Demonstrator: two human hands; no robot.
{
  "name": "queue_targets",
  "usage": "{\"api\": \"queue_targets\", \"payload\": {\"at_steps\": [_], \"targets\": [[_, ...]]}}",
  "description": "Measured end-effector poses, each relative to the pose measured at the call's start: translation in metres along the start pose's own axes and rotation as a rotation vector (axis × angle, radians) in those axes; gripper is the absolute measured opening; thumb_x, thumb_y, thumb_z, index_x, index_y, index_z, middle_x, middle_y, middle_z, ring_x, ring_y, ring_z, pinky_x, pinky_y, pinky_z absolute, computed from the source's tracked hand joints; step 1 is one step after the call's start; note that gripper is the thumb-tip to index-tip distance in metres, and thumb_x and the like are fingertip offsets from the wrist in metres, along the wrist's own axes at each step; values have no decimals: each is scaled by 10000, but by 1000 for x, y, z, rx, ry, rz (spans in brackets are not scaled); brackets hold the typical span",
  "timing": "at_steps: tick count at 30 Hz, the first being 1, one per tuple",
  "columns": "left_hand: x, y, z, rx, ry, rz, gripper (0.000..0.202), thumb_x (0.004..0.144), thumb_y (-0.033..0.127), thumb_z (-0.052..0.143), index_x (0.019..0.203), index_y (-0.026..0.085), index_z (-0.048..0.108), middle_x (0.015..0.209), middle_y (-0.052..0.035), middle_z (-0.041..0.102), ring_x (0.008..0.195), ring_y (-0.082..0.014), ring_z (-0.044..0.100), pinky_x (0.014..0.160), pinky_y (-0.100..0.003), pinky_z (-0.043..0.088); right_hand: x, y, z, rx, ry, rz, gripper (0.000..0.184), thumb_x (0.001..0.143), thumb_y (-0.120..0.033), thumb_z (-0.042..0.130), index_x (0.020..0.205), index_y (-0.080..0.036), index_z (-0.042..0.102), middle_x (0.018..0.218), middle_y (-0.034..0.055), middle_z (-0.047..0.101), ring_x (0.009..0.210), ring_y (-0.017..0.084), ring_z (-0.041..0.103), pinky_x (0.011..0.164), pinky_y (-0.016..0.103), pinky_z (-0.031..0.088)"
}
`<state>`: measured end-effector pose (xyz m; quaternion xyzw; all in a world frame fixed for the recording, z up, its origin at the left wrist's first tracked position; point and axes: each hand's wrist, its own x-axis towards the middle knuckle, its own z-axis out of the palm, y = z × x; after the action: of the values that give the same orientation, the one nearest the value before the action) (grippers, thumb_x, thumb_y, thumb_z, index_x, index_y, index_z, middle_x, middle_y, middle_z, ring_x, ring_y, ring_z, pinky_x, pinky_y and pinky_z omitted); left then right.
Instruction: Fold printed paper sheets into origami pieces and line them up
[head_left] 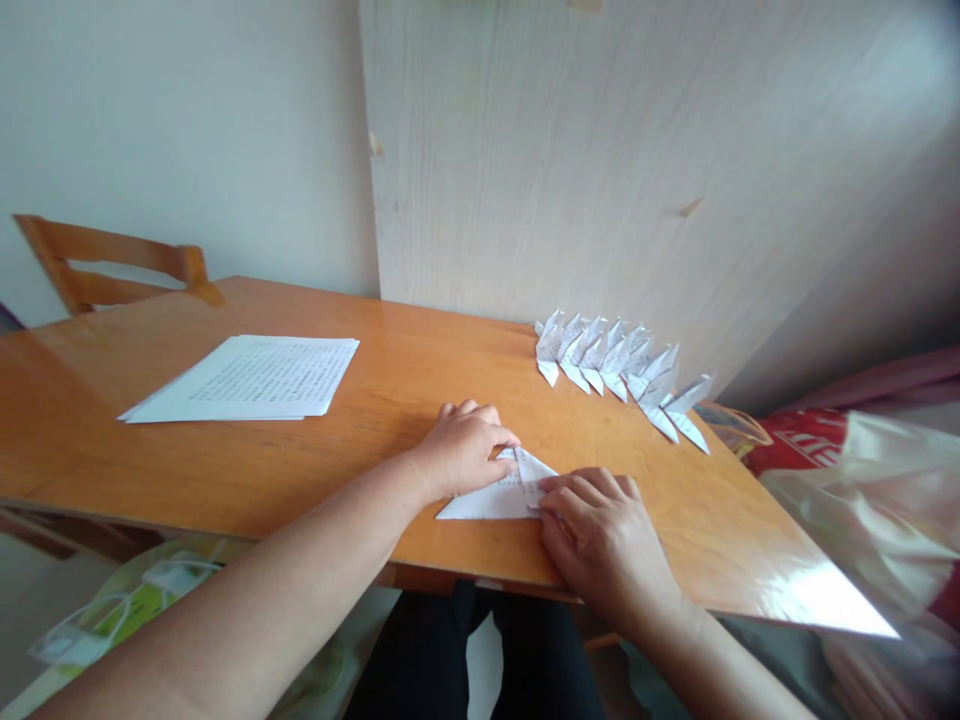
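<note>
A sheet of printed paper [491, 500], folded into a roughly triangular shape, lies flat near the table's front edge. My left hand [465, 447] rests on its upper left part, thumb and forefinger closed at the top corner. At the right side, my right hand [600, 520] has its fingers bent and pinched on the folded paper's edge. Part of the paper is hidden under both hands. Beyond my right hand stand several folded paper figures [592, 350] with raised points, lined up in a row toward the wall.
A stack of printed sheets [262, 375] lies on the left of the wooden table [420, 350]. Behind it is a wooden chair [127, 250]. Red and white bags [817, 460] crowd the right edge. A plastic bag [127, 600] hangs below the table at left.
</note>
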<state>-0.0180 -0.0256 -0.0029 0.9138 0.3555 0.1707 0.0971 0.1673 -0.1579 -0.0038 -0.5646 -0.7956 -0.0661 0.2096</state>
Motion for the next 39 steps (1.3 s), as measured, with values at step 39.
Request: {"api": "queue_targets", "payload": {"at_steps": [39], "targets": [[-4,6,-7,63,-5,18,265,857,397,613,1114,348,651,1048,-21,636,1047,-263,503,880,-404,311,-8,-9,-6,45,-47,-37,189,939,-217,534,1016,-199,706,999,66,715,903,244,586,823,406,396]]}}
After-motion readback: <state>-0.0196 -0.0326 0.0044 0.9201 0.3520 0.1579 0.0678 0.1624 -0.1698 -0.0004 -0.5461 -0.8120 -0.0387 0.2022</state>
